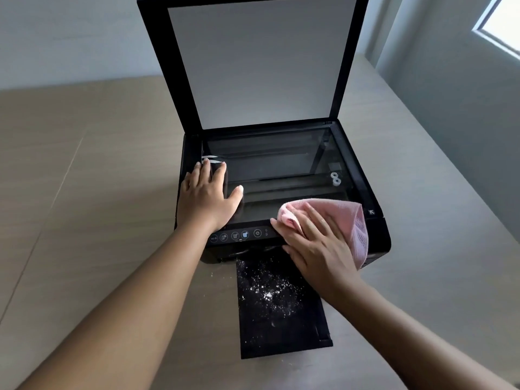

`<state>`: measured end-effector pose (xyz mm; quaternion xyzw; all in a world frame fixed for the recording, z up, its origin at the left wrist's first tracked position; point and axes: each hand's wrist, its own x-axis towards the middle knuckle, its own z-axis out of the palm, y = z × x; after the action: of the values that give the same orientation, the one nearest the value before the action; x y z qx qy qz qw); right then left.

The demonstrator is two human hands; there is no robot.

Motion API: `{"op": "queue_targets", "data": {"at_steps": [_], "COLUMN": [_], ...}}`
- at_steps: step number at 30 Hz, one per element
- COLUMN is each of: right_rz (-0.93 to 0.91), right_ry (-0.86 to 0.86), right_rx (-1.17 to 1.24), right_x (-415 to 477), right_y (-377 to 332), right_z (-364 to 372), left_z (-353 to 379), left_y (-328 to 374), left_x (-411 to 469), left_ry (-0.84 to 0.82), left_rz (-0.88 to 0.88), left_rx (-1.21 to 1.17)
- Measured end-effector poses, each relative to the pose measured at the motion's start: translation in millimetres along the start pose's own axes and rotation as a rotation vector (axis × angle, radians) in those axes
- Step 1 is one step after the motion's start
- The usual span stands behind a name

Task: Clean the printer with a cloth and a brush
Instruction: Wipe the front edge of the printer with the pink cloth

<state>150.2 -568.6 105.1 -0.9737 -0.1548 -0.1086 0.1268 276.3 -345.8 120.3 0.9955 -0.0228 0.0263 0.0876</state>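
Note:
A black printer [377, 235] stands on a beige table, its scanner lid [253, 60] raised upright and the glass [281, 170] exposed. My left hand [206, 197] lies flat, fingers spread, on the glass's front left corner. My right hand [315, 246] presses a pink cloth [346, 215] onto the front right edge of the glass, above the control panel [239, 235]. The black output tray [281, 305] sticks out toward me, sprinkled with white dust. No brush is in view.
The beige table [98, 192] stretches to the left and right of the printer. A grey wall rises behind, with a window [503, 23] at the upper right. A few white specks lie on the table beside the tray.

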Motion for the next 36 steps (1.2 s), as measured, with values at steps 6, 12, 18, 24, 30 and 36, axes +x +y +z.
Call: {"op": "queue_targets", "data": {"at_steps": [6, 12, 18, 24, 30, 36], "right_rz": [0.009, 0.134, 0.128, 0.185, 0.078, 0.274], "right_ry": [0.188, 0.179, 0.127, 0.153, 0.313, 0.361], "right_rx": [0.126, -0.002, -0.024, 0.008, 0.160, 0.161], "right_x": [-1.4, 4.5, -8.4, -7.7, -11.8, -8.9], "right_y": [17.3, 7.2, 5.0, 2.1, 10.4, 2.7], "right_z": [-16.1, -7.0, -8.1, 6.9, 8.5, 15.9], "left_z": [-0.6, -0.7, 0.1, 0.3, -1.2, -0.1], "left_y": [-1.3, -1.7, -2.5, 0.0, 2.2, 0.9], "left_x": [0.1, -0.3, 2.3, 2.5, -2.1, -0.2], "left_ry": [0.006, 0.004, 0.003, 0.016, 0.022, 0.033], "left_rz": [0.014, 0.024, 0.041, 0.031, 0.024, 0.005], "left_rx": [-0.006, -0.009, -0.007, -0.015, 0.001, 0.020]}}
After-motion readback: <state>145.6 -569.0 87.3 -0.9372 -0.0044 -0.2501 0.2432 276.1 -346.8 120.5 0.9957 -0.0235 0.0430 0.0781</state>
